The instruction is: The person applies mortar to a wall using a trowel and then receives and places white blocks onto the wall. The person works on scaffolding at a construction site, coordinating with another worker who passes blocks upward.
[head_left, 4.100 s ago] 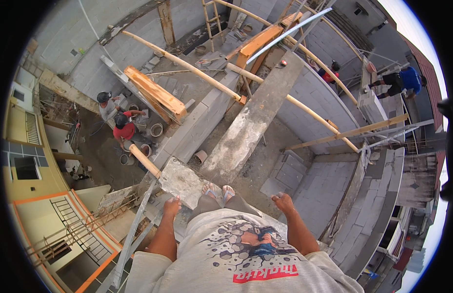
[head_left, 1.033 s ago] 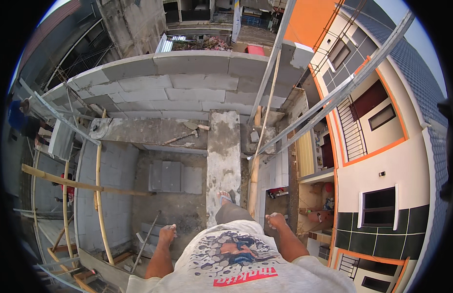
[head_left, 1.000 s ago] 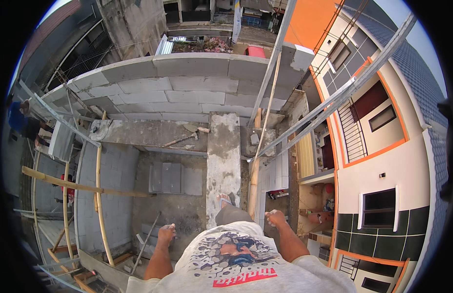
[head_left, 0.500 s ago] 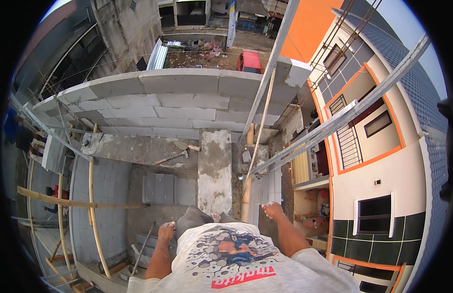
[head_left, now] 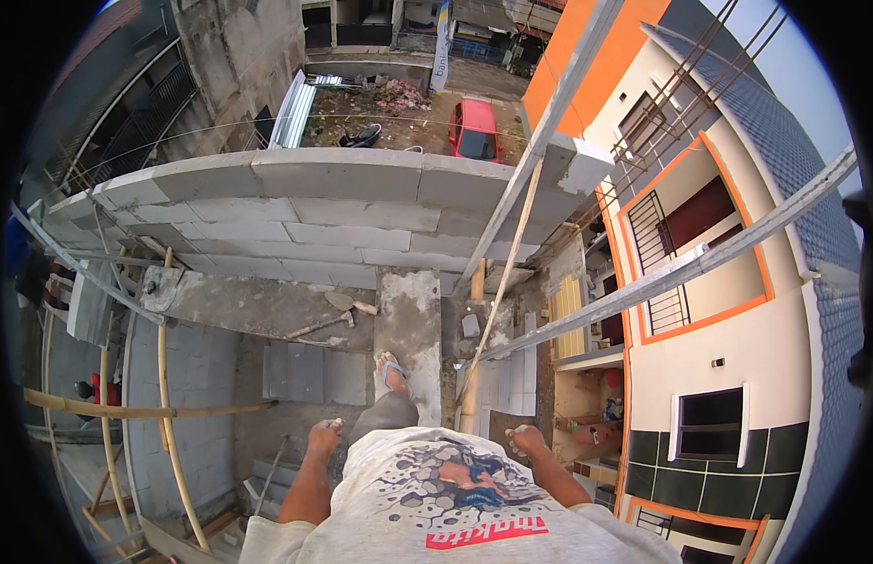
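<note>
Both my hands hang at my sides, well apart. My left hand (head_left: 325, 435) has its fingers curled closed, with nothing seen in it. My right hand (head_left: 526, 440) is also curled closed with nothing visible inside. One sandalled foot (head_left: 393, 374) stands on a narrow grey walkway slab (head_left: 410, 315) that runs forward from me. Beyond the foot, to its left, a trowel (head_left: 339, 301) and a hammer (head_left: 322, 325) lie on a wider, mortar-stained ledge (head_left: 239, 299). Neither hand touches these tools.
A pale block wall (head_left: 338, 216) crosses ahead. Metal scaffold poles (head_left: 671, 263) slant across the right side; bamboo poles (head_left: 145, 411) stand and cross at the left. Drops open beside the slab, with stacked blocks (head_left: 300, 371) below. A small block (head_left: 470, 326) sits right of the slab.
I have stepped forward along the slab, and a foot now shows on it. My right hand has lowered toward my body; my left hand has shifted slightly. The tools stay where they lay.
</note>
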`<state>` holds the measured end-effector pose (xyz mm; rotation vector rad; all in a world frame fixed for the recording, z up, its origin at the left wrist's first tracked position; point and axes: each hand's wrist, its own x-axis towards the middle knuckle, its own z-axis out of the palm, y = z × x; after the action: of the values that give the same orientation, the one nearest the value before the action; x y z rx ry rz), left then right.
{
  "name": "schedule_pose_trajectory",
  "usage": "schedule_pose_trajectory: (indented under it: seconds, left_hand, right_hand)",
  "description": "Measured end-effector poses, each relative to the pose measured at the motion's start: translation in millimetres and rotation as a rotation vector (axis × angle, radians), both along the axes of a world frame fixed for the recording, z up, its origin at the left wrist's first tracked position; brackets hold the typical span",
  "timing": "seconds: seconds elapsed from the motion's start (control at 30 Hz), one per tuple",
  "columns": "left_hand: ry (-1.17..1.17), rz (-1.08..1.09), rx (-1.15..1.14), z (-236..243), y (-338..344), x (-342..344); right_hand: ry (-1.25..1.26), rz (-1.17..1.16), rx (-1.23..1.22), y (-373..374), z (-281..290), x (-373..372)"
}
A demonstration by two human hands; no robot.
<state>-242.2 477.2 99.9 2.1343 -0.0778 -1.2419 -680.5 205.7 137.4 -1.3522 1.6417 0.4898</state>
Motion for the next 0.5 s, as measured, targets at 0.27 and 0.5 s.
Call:
schedule_pose_trajectory:
  seconds: [0.27,0.5]
  left_hand:
    - [0.065,0.087,-0.083,-3.8,-98.8,65.4]
    - [0.070,0.100,-0.098,18.5,-171.8,132.3]
  right_hand:
    - [-0.117,-0.113,-0.102,-113.9,40.2,92.5]
    - [-0.108,-0.095,-0.234,-197.4,34.9,142.7]
